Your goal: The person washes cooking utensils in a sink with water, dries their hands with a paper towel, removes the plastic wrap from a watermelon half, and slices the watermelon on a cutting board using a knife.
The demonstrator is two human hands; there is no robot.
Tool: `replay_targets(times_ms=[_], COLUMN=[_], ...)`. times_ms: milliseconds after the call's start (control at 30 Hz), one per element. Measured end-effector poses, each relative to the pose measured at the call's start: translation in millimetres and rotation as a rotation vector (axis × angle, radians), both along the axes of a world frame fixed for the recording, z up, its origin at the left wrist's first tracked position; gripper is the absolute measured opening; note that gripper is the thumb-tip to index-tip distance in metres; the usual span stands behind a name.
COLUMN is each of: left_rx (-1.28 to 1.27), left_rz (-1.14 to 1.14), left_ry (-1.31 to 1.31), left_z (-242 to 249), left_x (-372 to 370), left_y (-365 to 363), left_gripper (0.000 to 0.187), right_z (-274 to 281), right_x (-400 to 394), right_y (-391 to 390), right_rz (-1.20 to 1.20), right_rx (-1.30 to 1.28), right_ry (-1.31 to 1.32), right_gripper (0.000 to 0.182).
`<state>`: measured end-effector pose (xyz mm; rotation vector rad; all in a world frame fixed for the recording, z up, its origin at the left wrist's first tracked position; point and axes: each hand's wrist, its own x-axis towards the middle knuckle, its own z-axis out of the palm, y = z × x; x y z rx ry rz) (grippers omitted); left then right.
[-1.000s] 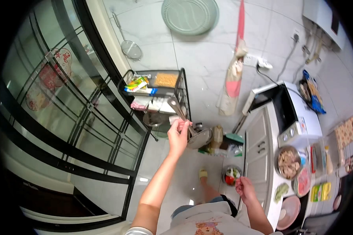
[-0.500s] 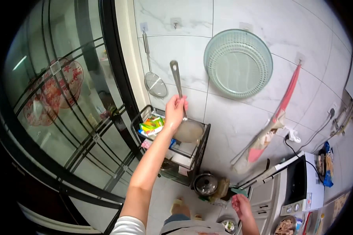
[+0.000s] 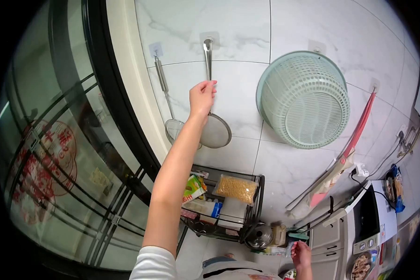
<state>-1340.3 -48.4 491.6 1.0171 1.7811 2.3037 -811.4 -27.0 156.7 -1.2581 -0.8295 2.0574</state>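
My left hand (image 3: 202,99) is closed round the metal handle of a round mesh strainer (image 3: 215,132), raised against the tiled wall. The top of its handle is at a wall hook (image 3: 213,37); whether it hangs on it is not clear. Left of it, another strainer (image 3: 172,129) hangs from its own hook. My right hand (image 3: 301,254) is low at the right, near the cabinets, with fingers curled; what it holds, if anything, is too small to tell.
A green plastic basket (image 3: 316,116) and a red and beige apron (image 3: 333,179) hang on the wall. Below stands a black rack (image 3: 260,200) with a bag of yellow grains (image 3: 236,187). A glass door (image 3: 56,154) is at left, a microwave (image 3: 366,214) at right.
My left hand has raised the strainer toward the wall hook, uncovering the bag of grains on the rack. The view has shifted closer to the wall.
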Motion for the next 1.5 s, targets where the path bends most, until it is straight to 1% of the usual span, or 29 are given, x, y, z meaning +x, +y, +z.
replay_targets(times_ms=[300,400,433,467,500,533,567,633,667,700,733,767,800,833,867,900,933,1000,1067,1100,1133,1167,1200,1267,1333,1400,1433,1467,1500], left_rx=[0.007,0.044,-0.038,-0.105,-0.211,-0.126,-0.066,-0.039,-0.063,-0.054,-0.104,-0.152,-0.244,-0.438,-0.65,-0.846,-0.893,-0.918,-1.024,-1.077,-0.99,-0.989,-0.974,-0.827,-0.644,-0.411,-0.391,-0.375,-0.462], left_rz=[-0.059,-0.052,0.156,0.247,0.606,0.572,0.537,0.405,0.32,0.135,-0.12,-0.362,-0.68,-0.984,-1.328,-1.629,-1.931,-2.172,-2.169,-2.161,-2.018,-1.894,-1.75,-1.589,-1.623,-1.665,-1.83,-1.992,-2.355], left_ry=[-0.013,0.001,0.209,0.349,0.656,0.478,0.497,0.463,0.511,0.44,0.408,0.375,0.498,0.416,0.533,0.767,1.038,1.101,1.088,1.078,1.354,1.567,1.767,1.84,1.708,1.565,1.496,1.414,1.242], left_z=[-16,-40,-56,-78,-95,-98,-105,-135,-152,-184,-228,-265,-278,-283,-304,-305,-296,-310,-308,-309,-312,-311,-309,-307,-297,-285,-274,-260,-249], left_x=[-31,-43,-50,-69,-61,-16,26,111,159,198,236,275,313,349,363,377,394,416,454,474,495,522,551,611,677,747,778,805,823], left_y=[14,31,36,45,42,33,18,0,-7,-10,-15,-25,-43,-63,-69,-79,-80,-93,-87,-82,-79,-75,-71,-68,-77,-98,-110,-123,-133], left_gripper=[0.023,0.019,0.017,0.018,0.031,0.054,0.052,0.045,0.043,0.043,0.043,0.044,0.047,0.044,0.053,0.057,0.063,0.066,0.066,0.066,0.064,0.064,0.063,0.062,0.055,0.049,0.042,0.036,0.03], right_z=[-1,-7,-6,-14,-15,-12,-20,-38,-46,-42,-65,-86,-101,-109,-115,-122,-130,-150,-206,-201,-175,-161,-164,-170,-181,-171,-164,-147,-143], right_x=[-21,-12,-8,1,6,11,22,44,54,62,77,93,108,121,133,142,151,157,162,170,175,186,202,238,273,306,323,337,351], right_y=[-23,-36,-43,-49,-59,-69,-82,-112,-130,-149,-173,-199,-229,-255,-281,-306,-330,-387,-449,-455,-450,-450,-459,-482,-507,-521,-522,-516,-517], right_rz=[-0.095,-0.146,-0.158,-0.155,-0.185,-0.196,-0.221,-0.232,-0.257,-0.314,-0.334,-0.279,-0.199,-0.223,-0.237,-0.244,-0.316,-0.443,-0.798,-0.862,-0.92,-0.972,-0.961,-0.926,-1.059,-1.145,-1.15,-1.152,-1.114], right_rx=[0.01,0.027,-0.005,-0.012,-0.021,-0.055,-0.053,-0.073,-0.074,-0.113,-0.121,-0.055,0.006,-0.081,-0.165,-0.249,-0.353,-0.542,-0.636,-0.662,-0.686,-0.708,-0.659,-0.55,-0.566,-0.557,-0.623,-0.615,-0.665], right_ry=[0.004,-0.027,-0.048,-0.064,-0.103,-0.19,-0.195,-0.33,-0.404,-0.437,-0.537,-0.716,-0.889,-0.94,-0.978,-1.013,-0.952,-0.826,-0.035,0.099,0.235,0.37,0.297,0.14,0.307,0.257,0.186,0.124,0.092], right_gripper=[0.019,0.018,0.018,0.017,0.017,0.015,0.015,0.014,0.015,0.016,0.022,0.027,0.033,0.037,0.04,0.044,0.046,0.052,0.049,0.048,0.047,0.046,0.046,0.045,0.043,0.046,0.051,0.052,0.051])
